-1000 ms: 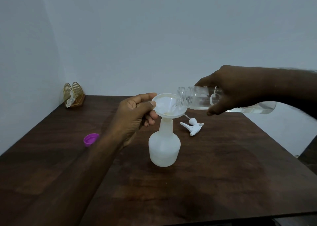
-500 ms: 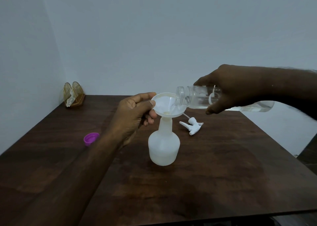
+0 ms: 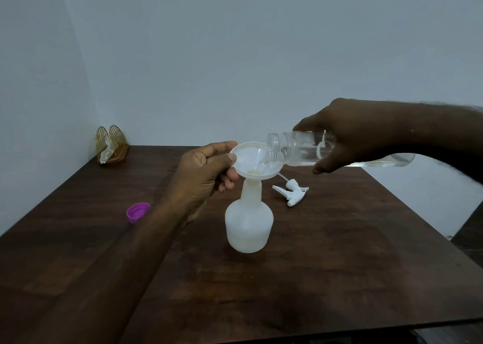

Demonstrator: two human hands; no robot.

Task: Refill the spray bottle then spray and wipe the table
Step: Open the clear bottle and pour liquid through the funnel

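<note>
A white translucent spray bottle (image 3: 248,222) stands upright near the middle of the dark wooden table (image 3: 339,265), its head removed. A white funnel (image 3: 251,160) sits in its neck. My left hand (image 3: 206,179) pinches the funnel's left rim. My right hand (image 3: 350,139) grips a clear bottle (image 3: 292,149) tipped almost level, its open mouth over the funnel's right edge, and clear liquid runs into the funnel. The white trigger spray head (image 3: 292,193) lies on the table behind and to the right of the spray bottle.
A purple cap (image 3: 138,212) lies on the table to the left. A gold wire napkin holder (image 3: 111,147) stands in the far left corner against the wall. The table's right edge drops off near my right forearm.
The view has shifted very slightly; both hands hold their positions and the pouring continues.
</note>
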